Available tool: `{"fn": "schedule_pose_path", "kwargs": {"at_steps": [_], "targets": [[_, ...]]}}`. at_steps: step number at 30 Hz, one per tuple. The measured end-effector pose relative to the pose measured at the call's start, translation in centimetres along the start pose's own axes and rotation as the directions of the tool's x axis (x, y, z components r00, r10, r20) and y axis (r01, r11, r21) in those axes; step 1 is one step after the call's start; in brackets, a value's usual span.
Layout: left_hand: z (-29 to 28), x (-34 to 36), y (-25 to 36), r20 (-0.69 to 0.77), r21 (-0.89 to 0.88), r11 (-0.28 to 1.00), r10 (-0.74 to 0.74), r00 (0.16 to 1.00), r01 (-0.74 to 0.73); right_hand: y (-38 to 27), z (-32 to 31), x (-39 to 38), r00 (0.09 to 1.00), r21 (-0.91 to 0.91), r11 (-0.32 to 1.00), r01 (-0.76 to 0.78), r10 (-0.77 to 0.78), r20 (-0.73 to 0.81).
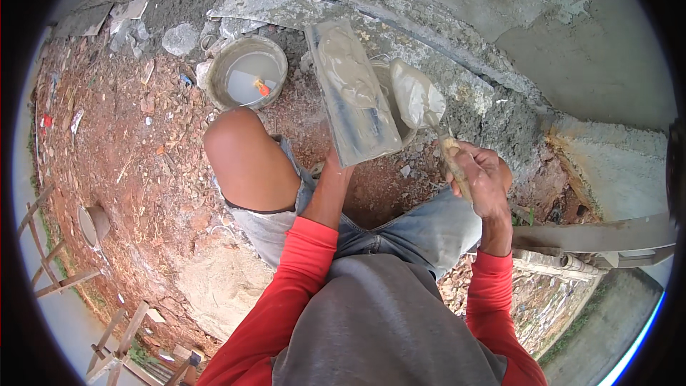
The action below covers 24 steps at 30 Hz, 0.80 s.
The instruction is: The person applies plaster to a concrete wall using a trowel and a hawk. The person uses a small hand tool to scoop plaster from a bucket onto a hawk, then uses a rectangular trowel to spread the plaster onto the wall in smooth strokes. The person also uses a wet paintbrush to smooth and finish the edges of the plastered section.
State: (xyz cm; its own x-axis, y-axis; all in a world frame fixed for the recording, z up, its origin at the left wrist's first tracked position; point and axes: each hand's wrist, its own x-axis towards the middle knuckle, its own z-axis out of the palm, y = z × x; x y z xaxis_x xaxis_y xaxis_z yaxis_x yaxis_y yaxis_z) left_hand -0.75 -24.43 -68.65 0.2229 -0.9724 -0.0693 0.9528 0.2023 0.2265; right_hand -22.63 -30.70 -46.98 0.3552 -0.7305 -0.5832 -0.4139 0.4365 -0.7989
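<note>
Right hand [480, 180] gripped the trowel [421, 104], fingers wrapped tight, blade pointing up-left; left hand [334, 164] sat under the long float [352, 93], fingers hidden, it pointing away.

Worker seen from above: long red sleeves [296, 271], a grey vest-like top [379, 322] and cut-off blue denim shorts [421, 232] with frayed hems.

Soft, even daylight is seen throughout; shadows are faint, edges are bent and darkened toward the rim.
</note>
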Motion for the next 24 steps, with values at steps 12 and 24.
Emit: {"fn": "schedule_pose_path", "kwargs": {"at_steps": [12, 24], "targets": [[-0.7, 1.7, -5.1, 0.047, -0.025, 0.997, -0.074, 0.996, 0.075, -2.3, 4.0, -0.7, 0.980, -0.365, 0.914, 0.180, -0.199, -0.016], [-1.8, -0.5, -2.3, -0.119, 0.630, 0.760, 0.297, 0.948, -0.158, 8.6, 2.3, 10.8, 0.989, -0.564, 0.823, 0.061, -0.124, -0.075]]}}
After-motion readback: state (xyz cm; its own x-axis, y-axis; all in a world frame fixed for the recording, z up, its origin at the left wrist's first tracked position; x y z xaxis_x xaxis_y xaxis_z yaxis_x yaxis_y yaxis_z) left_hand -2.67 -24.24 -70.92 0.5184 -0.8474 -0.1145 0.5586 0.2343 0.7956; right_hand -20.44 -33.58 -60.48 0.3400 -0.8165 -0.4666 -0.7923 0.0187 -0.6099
